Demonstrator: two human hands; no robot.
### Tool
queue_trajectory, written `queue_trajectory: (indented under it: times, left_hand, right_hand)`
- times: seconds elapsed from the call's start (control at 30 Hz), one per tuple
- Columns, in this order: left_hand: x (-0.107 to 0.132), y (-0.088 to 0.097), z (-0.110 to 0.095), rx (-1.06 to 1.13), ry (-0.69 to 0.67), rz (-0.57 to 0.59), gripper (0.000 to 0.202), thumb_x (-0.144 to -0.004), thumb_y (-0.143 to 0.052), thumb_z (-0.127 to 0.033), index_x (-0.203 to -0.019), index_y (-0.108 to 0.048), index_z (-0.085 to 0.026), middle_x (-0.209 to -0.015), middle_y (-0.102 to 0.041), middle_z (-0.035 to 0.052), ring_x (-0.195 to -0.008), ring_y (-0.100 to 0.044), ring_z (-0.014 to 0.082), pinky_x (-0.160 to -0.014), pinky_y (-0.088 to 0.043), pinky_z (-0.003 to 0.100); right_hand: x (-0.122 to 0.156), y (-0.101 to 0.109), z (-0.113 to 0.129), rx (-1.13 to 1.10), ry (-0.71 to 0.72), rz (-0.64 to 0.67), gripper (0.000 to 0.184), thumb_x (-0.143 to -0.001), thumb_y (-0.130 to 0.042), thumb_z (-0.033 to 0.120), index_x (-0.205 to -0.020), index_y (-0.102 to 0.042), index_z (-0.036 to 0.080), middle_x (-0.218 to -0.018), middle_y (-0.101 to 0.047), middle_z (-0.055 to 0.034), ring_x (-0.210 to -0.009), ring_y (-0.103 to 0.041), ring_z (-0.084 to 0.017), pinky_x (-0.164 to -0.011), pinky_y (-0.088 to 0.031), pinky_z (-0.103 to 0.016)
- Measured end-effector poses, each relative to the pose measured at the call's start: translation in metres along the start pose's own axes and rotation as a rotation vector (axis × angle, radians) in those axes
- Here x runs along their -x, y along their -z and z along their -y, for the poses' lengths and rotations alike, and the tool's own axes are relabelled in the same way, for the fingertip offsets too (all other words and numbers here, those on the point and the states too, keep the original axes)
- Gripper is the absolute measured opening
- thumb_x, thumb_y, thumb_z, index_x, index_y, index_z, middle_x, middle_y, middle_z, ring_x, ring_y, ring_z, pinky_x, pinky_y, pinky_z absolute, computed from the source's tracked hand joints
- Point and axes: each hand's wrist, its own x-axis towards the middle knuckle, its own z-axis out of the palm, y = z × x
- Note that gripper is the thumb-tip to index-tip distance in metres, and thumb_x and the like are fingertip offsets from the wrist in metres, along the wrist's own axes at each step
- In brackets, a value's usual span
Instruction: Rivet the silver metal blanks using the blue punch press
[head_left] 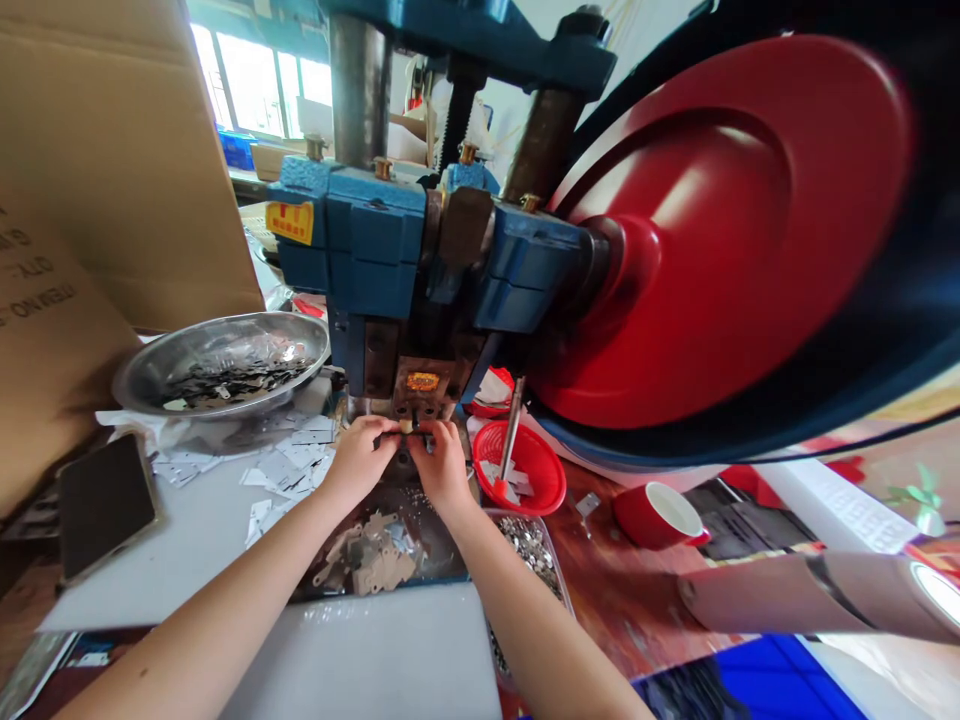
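Both hands meet under the ram of a blue punch press (375,235), at its die. My left hand (360,458) is closed, fingertips pinching the left end of a thin metal plate (409,432) that shows only as a narrow dark edge. On the other end, the fingers of my right hand (444,468) are closed too. The fingers hide most of the plate. Below my wrists, a heap of flat metal plates (379,555) lies on the press bed. More loose plates (296,465) are scattered left of my left hand.
A steel bowl (139,385) of metal pieces stands at left, beside a cardboard box (112,150). On the right are a red basket (553,490), a clear tray of small metal scraps (529,545), a red mug (645,515) and the large red flywheel (720,260). A metal lever (512,435) rises from the basket area.
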Motion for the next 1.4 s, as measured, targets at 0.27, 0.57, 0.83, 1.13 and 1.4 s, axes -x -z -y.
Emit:
queue_trajectory:
  times: [0.27, 0.57, 0.83, 1.13, 1.4]
  left_hand:
    - [-0.012, 0.001, 0.001, 0.037, 0.013, 0.150, 0.028, -0.082, -0.047, -0.024, -0.101, -0.067, -0.022, -0.103, -0.070, 0.0019, -0.097, -0.064, 0.0201, -0.089, -0.050, 0.033]
    - [0.052, 0.047, -0.016, -0.234, -0.003, 0.303, 0.019, -0.086, -0.048, -0.035, -0.088, -0.066, -0.027, -0.093, -0.065, 0.0006, -0.088, -0.061, 0.0210, -0.077, -0.045, 0.034]
    - [0.081, 0.030, -0.002, -0.331, -0.025, 0.381, 0.013, -0.082, -0.056, -0.032, -0.077, -0.064, -0.023, -0.091, -0.060, 0.0035, -0.086, -0.057, 0.0213, -0.076, -0.044, 0.035]
    - [0.085, 0.026, 0.004, -0.241, -0.036, 0.269, 0.013, -0.080, -0.057, -0.031, -0.073, -0.065, -0.023, -0.088, -0.059, 0.0036, -0.084, -0.058, 0.0224, -0.079, -0.045, 0.038]
    - [0.087, 0.024, 0.007, -0.227, -0.030, 0.246, 0.017, -0.084, -0.052, -0.033, -0.078, -0.064, -0.022, -0.090, -0.059, 0.0042, -0.087, -0.058, 0.0228, -0.080, -0.045, 0.038]
  right_hand:
    - [-0.006, -0.006, -0.003, -0.054, -0.025, 0.049, 0.017, -0.076, -0.058, 0.016, -0.090, -0.063, 0.021, -0.094, -0.062, -0.0035, -0.089, -0.060, -0.019, -0.081, -0.049, -0.032]
    - [0.041, 0.054, 0.005, 0.031, -0.018, 0.197, 0.013, -0.085, -0.053, 0.019, -0.088, -0.066, 0.023, -0.093, -0.064, -0.0033, -0.092, -0.060, -0.019, -0.083, -0.047, -0.032]
    - [0.056, 0.061, -0.011, 0.370, 0.070, 0.279, 0.019, -0.088, -0.052, 0.016, -0.099, -0.068, 0.021, -0.102, -0.065, -0.0062, -0.096, -0.059, -0.021, -0.087, -0.047, -0.035]
    - [0.041, 0.050, -0.015, 0.696, 0.299, 0.299, 0.028, -0.090, -0.056, 0.034, -0.115, -0.064, 0.024, -0.096, -0.063, -0.0085, -0.088, -0.054, -0.024, -0.069, -0.045, -0.033]
    - [0.045, 0.045, -0.019, 0.658, 0.364, 0.298, 0.010, -0.090, -0.058, 0.020, -0.085, -0.066, 0.022, -0.086, -0.065, -0.0037, -0.084, -0.053, -0.021, -0.078, -0.040, -0.034]
